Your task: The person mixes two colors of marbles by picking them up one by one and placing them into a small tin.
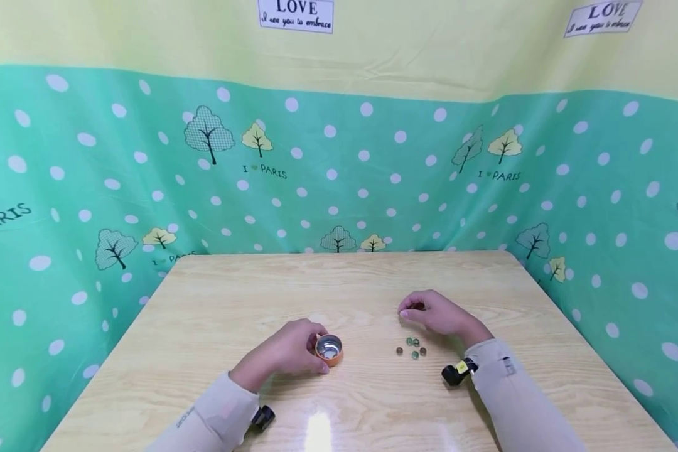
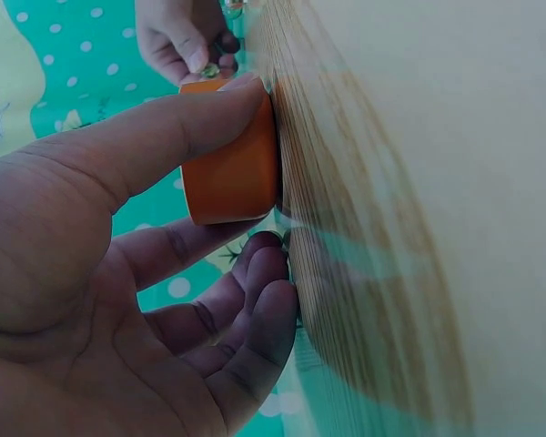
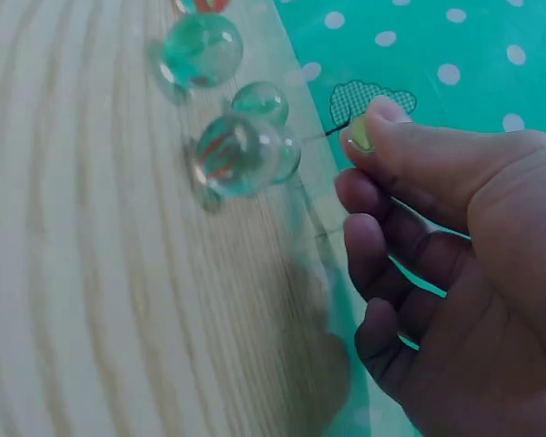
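Observation:
With thumb and fingers my left hand (image 1: pixel 295 349) grips a small round orange cup (image 2: pixel 232 173), which stands upright on the table. Its open top shows a shiny silvery inside; whether anything lies at the bottom I cannot tell. To the right, my right hand (image 1: pixel 439 312) pinches a glass marble (image 3: pixel 360 134) between thumb and forefinger, just above the tabletop, its other fingers loosely curled. Nearer to me than that hand lie several loose glass marbles (image 1: pixel 415 355), some green, some brownish. In the right wrist view one clear marble (image 3: pixel 232 157) shows reddish streaks.
The light wooden table (image 1: pixel 248 282) carries the cup and the marbles. A green and yellow cloth (image 1: pixel 361 157) with dots and trees hangs behind it and along both sides. Each wrist wears a small black camera (image 1: pixel 454 375) close to the sleeve.

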Demonstrator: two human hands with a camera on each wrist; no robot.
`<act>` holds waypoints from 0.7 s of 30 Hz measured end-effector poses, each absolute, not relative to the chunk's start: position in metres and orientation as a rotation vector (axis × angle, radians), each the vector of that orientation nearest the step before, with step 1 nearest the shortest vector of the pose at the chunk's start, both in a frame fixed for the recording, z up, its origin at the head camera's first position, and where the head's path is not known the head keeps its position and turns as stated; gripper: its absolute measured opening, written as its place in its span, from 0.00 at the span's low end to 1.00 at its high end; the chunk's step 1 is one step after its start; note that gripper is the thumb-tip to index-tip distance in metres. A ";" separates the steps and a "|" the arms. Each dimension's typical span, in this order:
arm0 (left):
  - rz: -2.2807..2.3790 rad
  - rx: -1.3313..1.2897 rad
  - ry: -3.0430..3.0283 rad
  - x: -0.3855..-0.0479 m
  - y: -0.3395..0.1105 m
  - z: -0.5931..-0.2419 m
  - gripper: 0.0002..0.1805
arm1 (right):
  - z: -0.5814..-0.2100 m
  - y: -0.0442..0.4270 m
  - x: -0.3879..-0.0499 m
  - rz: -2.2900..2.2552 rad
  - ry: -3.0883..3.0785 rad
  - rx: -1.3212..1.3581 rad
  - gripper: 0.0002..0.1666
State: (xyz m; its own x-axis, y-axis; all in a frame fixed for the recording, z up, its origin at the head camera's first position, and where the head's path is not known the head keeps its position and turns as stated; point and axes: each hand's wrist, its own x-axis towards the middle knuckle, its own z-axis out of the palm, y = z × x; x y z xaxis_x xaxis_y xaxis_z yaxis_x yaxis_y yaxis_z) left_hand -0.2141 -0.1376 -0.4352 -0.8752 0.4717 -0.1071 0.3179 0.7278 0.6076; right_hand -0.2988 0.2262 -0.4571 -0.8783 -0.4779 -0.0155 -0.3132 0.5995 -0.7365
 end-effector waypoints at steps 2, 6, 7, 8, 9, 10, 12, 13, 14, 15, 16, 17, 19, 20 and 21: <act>0.879 0.631 2.677 -0.213 -0.138 -0.436 0.30 | -0.455 0.223 -0.297 -1.148 2.646 -0.668 0.10; 0.873 0.646 2.688 -0.213 -0.138 -0.437 0.31 | -0.450 0.215 -0.295 -1.135 2.741 -0.708 0.07; 0.875 0.649 2.689 -0.213 -0.138 -0.437 0.31 | -0.450 0.213 -0.294 -1.134 2.760 -0.717 0.07; 0.877 0.651 2.689 -0.214 -0.138 -0.437 0.31 | -0.449 0.211 -0.294 -1.132 2.777 -0.724 0.05; 0.875 0.649 2.689 -0.214 -0.138 -0.437 0.32 | -0.449 0.210 -0.294 -1.126 2.794 -0.732 0.04; 0.870 0.650 2.692 -0.214 -0.138 -0.437 0.32 | -0.448 0.208 -0.293 -1.128 2.803 -0.739 0.04; 0.870 0.651 2.693 -0.214 -0.138 -0.437 0.32 | -0.446 0.205 -0.292 -1.125 2.827 -0.761 0.04; 0.870 0.655 2.694 -0.214 -0.137 -0.437 0.31 | -0.445 0.203 -0.291 -1.127 2.838 -0.775 0.04; 0.868 0.655 2.695 -0.214 -0.137 -0.437 0.31 | -0.445 0.202 -0.290 -1.126 2.850 -0.788 0.04; 0.871 0.653 2.693 -0.214 -0.137 -0.436 0.30 | -0.444 0.201 -0.290 -1.123 2.863 -0.804 0.04; 0.874 0.651 2.690 -0.213 -0.137 -0.436 0.30 | -0.443 0.199 -0.289 -1.125 2.874 -0.816 0.04; 0.879 0.649 2.685 -0.213 -0.137 -0.436 0.29 | -0.442 0.198 -0.289 -1.123 2.888 -0.824 0.04; 0.888 0.648 2.680 -0.213 -0.138 -0.436 0.28 | -0.441 0.195 -0.288 -1.127 2.904 -0.831 0.03; 0.888 0.643 2.678 -0.213 -0.138 -0.436 0.27 | -0.440 0.193 -0.287 -1.125 2.913 -0.835 0.03; 0.892 0.644 2.675 -0.212 -0.138 -0.436 0.27 | -0.439 0.192 -0.286 -1.123 2.919 -0.832 0.03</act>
